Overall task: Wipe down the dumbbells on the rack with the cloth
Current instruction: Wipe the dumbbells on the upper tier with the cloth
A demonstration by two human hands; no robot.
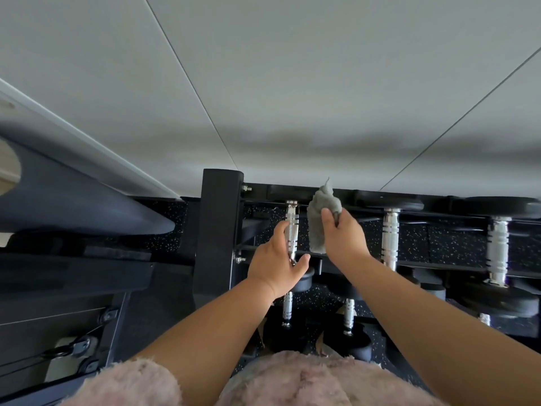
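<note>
A black dumbbell rack (218,230) stands against a pale wall. On its top tier lie dumbbells with ribbed chrome handles and black heads. My left hand (275,259) curls round the chrome handle of the leftmost dumbbell (292,227), thumb on its near end. My right hand (342,232) grips a bunched grey cloth (320,212) just right of that handle, above the rack rail. Two more top-tier dumbbells (390,238) (497,247) lie to the right. Smaller dumbbells (287,309) (349,315) sit on the lower tier.
A dark padded bench or machine (73,206) fills the left side, with cables and brackets (76,347) below it. Black speckled rubber flooring (439,244) shows through the rack. My pink fluffy garment (292,382) covers the bottom edge.
</note>
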